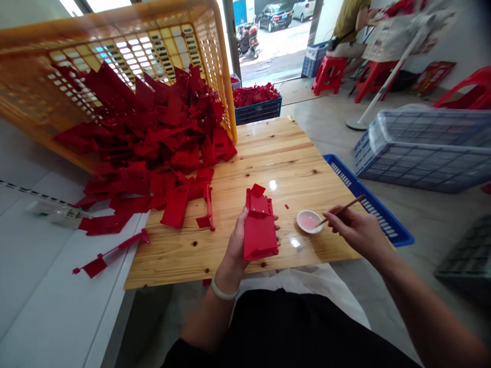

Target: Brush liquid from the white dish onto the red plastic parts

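My left hand [238, 236] is wrapped round a flat red plastic piece [260, 232] over the front part of the wooden table; a small tilted flap stands at its far end. In my right hand [351, 225] is a thin wooden stick [347, 205], pinched between the fingers. The stick's lower tip reaches into a small white dish [309, 222] holding pinkish liquid. A tiny red scrap [286, 206] lies on the wood between the held piece and the dish.
A tipped yellow crate [226, 76] spills many red pieces [153, 133] onto the wooden table [268, 148] at left. A blue basket [399, 232] sits beyond the right edge. Blue crates [425, 158], a fan stand and a seated person [351, 25] are farther off.
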`<state>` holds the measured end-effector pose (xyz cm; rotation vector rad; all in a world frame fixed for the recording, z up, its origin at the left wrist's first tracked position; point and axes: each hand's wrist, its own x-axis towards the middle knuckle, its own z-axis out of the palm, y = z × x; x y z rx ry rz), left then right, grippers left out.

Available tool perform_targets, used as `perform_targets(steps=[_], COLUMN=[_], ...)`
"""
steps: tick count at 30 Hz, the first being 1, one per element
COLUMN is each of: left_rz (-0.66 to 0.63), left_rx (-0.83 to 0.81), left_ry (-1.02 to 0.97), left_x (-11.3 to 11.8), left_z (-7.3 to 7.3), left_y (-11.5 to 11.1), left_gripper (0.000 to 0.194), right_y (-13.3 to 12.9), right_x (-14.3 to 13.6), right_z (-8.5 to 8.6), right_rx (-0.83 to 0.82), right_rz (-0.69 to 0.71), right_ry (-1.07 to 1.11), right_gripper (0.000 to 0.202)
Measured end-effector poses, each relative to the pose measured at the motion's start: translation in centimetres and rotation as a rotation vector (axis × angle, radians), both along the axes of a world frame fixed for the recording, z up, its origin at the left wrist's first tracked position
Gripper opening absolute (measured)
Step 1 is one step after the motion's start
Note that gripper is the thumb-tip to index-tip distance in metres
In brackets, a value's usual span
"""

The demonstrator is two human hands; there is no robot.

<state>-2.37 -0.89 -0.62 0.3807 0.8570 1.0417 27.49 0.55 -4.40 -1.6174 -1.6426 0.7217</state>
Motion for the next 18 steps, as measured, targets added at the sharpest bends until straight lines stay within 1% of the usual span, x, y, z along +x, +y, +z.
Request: perform_targets(steps=[3, 5, 8, 10, 11, 12, 13, 14, 16, 18], left_rz=[0.009, 0.008, 0.002, 0.015, 0.022, 0.025, 0.027, 0.026, 0.008, -0.009], left_rx=[-0.008, 0.023, 0.074, 0.092, 0.094, 0.094, 0.092, 0.09, 0.082, 0.061], left_ry=[-0.007, -0.014, -0.053, -0.084, -0.094, -0.103, -0.107, -0.107, -0.096, -0.073], left_x=[0.0, 0.0, 0.1, 0.4, 0.5, 0.8, 1.0, 1.3, 1.9, 2.3], left_z=[0.0, 0.1, 0.4, 0.6, 0.6, 0.8, 1.0, 1.2, 1.9, 2.7], left_y=[-0.2, -0.4, -0.8, -1.1, -1.3, -1.5, -1.8, -2.1, -2.8, -3.5], left_gripper=[0.061, 0.062, 0.063, 0.063, 0.063, 0.063, 0.063, 0.063, 0.068, 0.073], right_y=[0.2, 0.3, 0.0, -0.8, -1.5, -2.2, -3.0, -3.8, -5.1, -5.9], right_x=[-0.2, -0.2, -0.4, -1.0, -1.5, -2.2, -3.0, -3.9, -5.7, -7.2], right_z=[0.2, 0.3, 1.3, 2.9, 3.9, 5.1, 6.2, 7.2, 8.7, 9.2], right_rx=[0.011, 0.022, 0.068, 0.121, 0.152, 0.156, 0.176, 0.199, 0.221, 0.239], right_rz=[0.013, 0.024, 0.005, -0.054, -0.089, -0.113, -0.173, -0.192, -0.17, -0.1], right_ry=[-0.01, 0.007, 0.078, 0.151, 0.196, 0.241, 0.336, 0.429, 0.551, 0.593], right_gripper=[0.054, 0.056, 0.06, 0.056, 0.049, 0.038, 0.03, 0.025, 0.019, 0.014])
